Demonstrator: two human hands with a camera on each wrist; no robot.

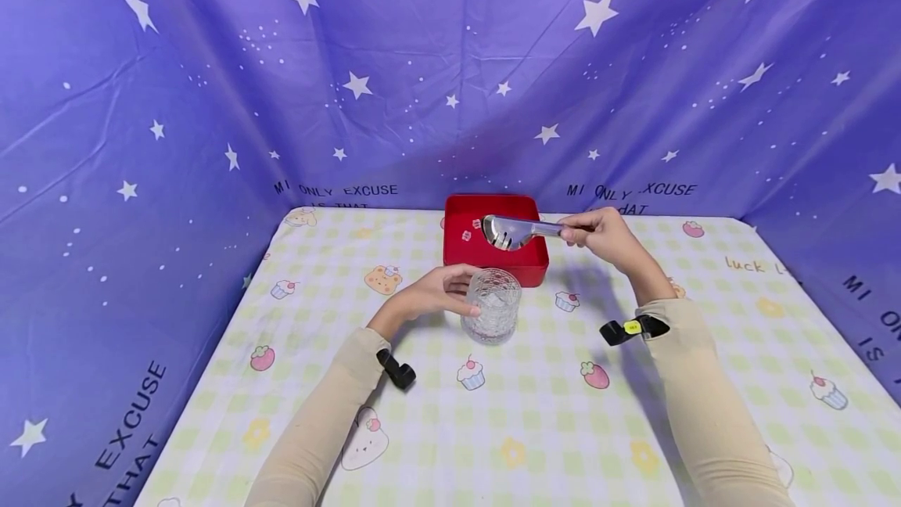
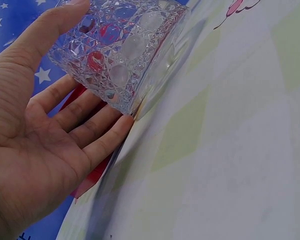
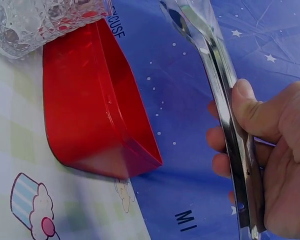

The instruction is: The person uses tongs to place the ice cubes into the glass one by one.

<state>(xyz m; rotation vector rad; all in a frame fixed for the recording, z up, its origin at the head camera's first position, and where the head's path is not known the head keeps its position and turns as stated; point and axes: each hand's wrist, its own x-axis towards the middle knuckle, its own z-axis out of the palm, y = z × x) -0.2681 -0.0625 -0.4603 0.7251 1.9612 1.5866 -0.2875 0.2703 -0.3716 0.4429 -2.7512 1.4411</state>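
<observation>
A clear, faceted drinking glass (image 1: pixel 493 311) stands upright on the table, just in front of a red box (image 1: pixel 533 275). My left hand (image 1: pixel 442 291) holds the glass from its left side, the thumb in front and the fingers behind. In the left wrist view the fingers (image 2: pixel 97 117) reach round near the base of the glass. Metal serving tongs (image 1: pixel 517 231) are gripped by my right hand (image 1: pixel 604 237), their slotted end over the box and their two arms pressed close together. A few small, pale pinkish pieces (image 1: pixel 467 236) lie inside the box.
A checked tablecloth (image 1: pixel 422 421) with cupcake and strawberry prints covers the table. Blue star-patterned cloth (image 1: pixel 422 61) hangs behind it and along both sides. A black camera strap (image 1: pixel 396 370) is on my left wrist, another (image 1: pixel 619 331) on my right.
</observation>
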